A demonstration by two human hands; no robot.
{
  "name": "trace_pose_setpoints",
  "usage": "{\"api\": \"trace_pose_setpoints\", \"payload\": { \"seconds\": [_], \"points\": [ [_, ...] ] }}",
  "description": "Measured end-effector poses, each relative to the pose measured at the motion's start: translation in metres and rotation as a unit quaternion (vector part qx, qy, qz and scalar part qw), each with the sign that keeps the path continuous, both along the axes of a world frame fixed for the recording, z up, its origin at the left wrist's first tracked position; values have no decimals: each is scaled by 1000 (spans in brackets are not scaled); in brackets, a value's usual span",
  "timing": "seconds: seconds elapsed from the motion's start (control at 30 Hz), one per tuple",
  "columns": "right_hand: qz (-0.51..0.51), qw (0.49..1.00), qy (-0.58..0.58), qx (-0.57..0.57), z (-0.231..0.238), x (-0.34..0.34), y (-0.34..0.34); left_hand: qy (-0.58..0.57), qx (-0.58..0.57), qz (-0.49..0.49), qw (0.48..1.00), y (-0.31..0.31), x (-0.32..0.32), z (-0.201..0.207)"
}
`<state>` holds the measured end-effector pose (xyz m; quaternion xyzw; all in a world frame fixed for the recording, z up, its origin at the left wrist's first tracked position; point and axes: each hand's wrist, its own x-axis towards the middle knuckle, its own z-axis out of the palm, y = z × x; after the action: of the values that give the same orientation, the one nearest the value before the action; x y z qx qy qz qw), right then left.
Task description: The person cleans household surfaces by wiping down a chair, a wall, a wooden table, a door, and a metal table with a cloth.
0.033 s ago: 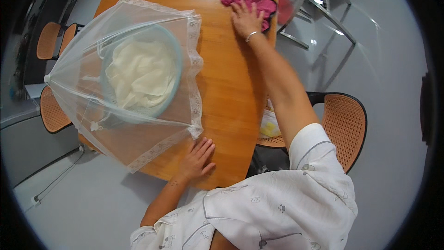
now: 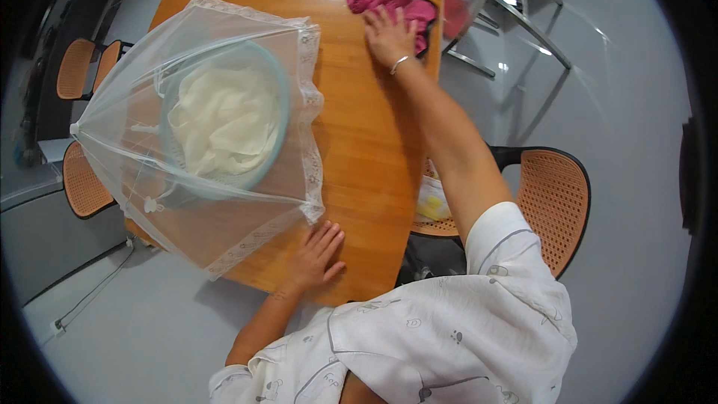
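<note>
fingers point(image 2: 384, 16) of the right hand point(image 2: 390, 43) lie spread apart on a crumpled pink cloth point(image 2: 419, 10) with dark edging, the palm turned down; how firmly they press, i cannot tell. the cloth sits near the far right corner of the wooden table point(image 2: 363, 150), spread toward its right edge. the fingers of the left hand point(image 2: 314, 260) are lightly parted, thumb standing off to the side, laid flat on the near part of the table with nothing gripped. just beyond their tips is the lace-trimmed corner of a white mesh cover point(image 2: 309, 112), which stretches across the left part of the table, its pointed top reaching out past the left edge.

a pale blue basin point(image 2: 282, 108) shows through the mesh, with a heap of folded off-white cloth point(image 2: 224, 120) inside. a thin bracelet point(image 2: 398, 64) rings the right wrist, and that arm stretches long from a white printed shirt point(image 2: 449, 322).

right of the table is a chair point(image 2: 553, 202) with a woven tan back, and a white and yellow package point(image 2: 432, 200) lies on its seat. farther off, metal legs point(image 2: 531, 30) stand on the grey floor point(image 2: 628, 254).
</note>
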<state>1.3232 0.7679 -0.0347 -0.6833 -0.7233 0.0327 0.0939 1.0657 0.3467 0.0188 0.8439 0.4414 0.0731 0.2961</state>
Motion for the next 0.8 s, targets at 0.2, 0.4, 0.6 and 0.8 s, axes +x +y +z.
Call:
{"api": "trace_pose_setpoints", "payload": {
  "seconds": [0.2,0.4,0.6,0.8],
  "points": [
    [156,981,64,93,11,-34,-151,-9,19,22,1000,-1,-7,3],
    [158,985,62,24,47,8,-293,-17,38,2,999,1,-5,19],
    [190,978,57,-60,60,-29,-429,-98,73,31,992,-10,-11,9],
    [350,925,38,-141,70,-75,-514,-214,138,79,964,-27,-35,-35]
  ]
}}
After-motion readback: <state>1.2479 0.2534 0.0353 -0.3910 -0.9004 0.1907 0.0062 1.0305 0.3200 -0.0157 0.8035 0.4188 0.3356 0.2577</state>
